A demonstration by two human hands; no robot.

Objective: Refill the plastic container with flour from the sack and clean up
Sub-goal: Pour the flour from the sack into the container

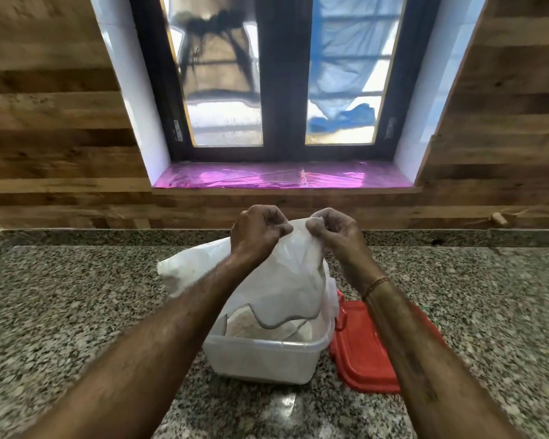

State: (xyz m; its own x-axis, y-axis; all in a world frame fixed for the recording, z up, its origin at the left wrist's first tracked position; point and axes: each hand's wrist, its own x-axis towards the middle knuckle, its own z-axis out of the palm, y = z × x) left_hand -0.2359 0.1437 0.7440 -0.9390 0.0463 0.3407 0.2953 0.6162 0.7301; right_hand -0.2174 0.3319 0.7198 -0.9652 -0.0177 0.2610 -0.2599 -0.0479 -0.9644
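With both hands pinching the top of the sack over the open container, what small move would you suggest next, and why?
Probably lift the pinched end a little higher. Both the left hand and right hand grip the sack's upper end, its lower edge droops into the flour-filled plastic container, and the red lid lies off beside it.

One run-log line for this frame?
both hands pinch sack top: left hand, right hand | sack mouth in container | red lid off, beside
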